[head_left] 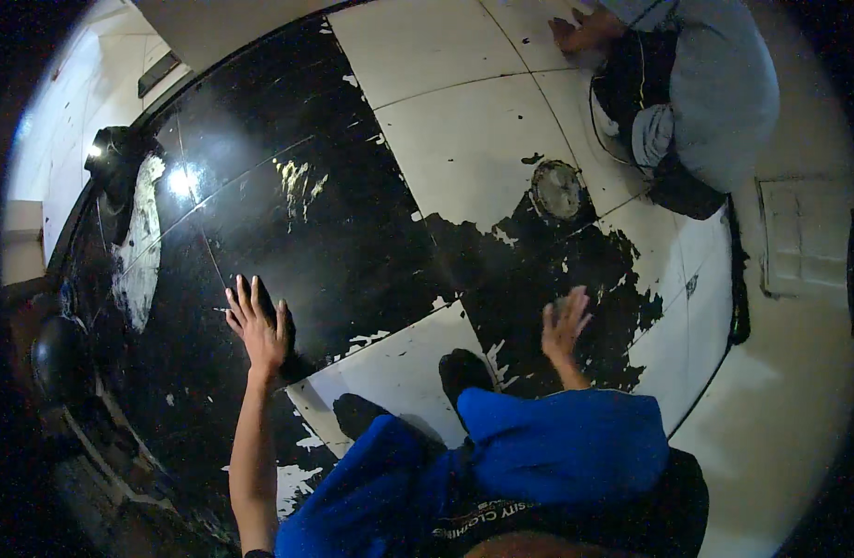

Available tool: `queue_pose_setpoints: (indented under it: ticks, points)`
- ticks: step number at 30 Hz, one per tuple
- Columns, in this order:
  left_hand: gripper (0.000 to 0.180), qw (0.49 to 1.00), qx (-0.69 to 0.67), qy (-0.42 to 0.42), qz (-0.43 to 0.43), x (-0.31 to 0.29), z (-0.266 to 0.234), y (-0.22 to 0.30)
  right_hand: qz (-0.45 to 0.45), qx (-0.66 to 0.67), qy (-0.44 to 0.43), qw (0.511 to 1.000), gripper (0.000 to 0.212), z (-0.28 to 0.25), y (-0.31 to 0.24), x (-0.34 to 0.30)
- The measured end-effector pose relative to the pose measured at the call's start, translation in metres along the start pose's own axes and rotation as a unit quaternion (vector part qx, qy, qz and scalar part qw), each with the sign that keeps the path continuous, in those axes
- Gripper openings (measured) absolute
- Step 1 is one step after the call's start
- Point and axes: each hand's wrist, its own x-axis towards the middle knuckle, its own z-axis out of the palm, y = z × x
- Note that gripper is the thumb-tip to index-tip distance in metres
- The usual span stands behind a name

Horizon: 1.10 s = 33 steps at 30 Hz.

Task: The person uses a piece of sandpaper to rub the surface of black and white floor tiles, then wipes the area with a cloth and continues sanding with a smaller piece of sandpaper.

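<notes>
Blue trousers [557, 437] fill the lower centre. The main black floor layer [362, 214], left of centre, runs long toward the top, nearer to left hand [262, 339] than right hand [563, 333]; both are open, empty.

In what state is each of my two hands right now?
Left hand: open, nothing held, over glossy black-coated tile floor.
Right hand: open, slightly blurred, nothing visible in it.

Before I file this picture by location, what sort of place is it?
Probably an indoor room, perhaps a washroom: white floor tiles partly covered by a patchy black layer, a round, drain-like disc among them, and a pale wall at the right. I cannot confirm its exact use.
</notes>
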Motion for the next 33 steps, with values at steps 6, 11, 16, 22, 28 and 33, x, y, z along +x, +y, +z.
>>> queue_pose_setpoints:
  ticks: [6,11,16,22,28,33]
  points:
    - [0.067,1.000,0.006,-0.011,-0.017,-0.003,-0.002,-0.002,0.207,-0.011,0.045,0.977,0.092,-0.005,0.023,0.100]
    - [0.067,1.000,0.005,-0.004,-0.014,-0.002,-0.001,0.001,0.025,-0.005,0.073,0.997,0.091,0.013,-0.023,0.081]
    - [0.067,1.000,0.023,-0.004,-0.013,-0.002,0.000,0.002,-0.082,-0.023,0.031,0.996,0.089,0.007,-0.091,0.030]
    - [0.065,0.999,0.052,0.016,-0.005,-0.004,0.006,-0.002,-0.072,0.001,0.023,0.997,0.089,0.002,-0.098,0.031]
    - [0.067,0.998,0.055,0.009,-0.006,-0.002,0.011,-0.004,-0.069,0.017,0.029,0.997,0.089,0.004,-0.098,0.031]
    - [0.067,0.999,0.054,0.007,-0.006,-0.003,0.009,-0.006,-0.070,0.012,0.025,0.997,0.089,0.003,-0.100,0.031]
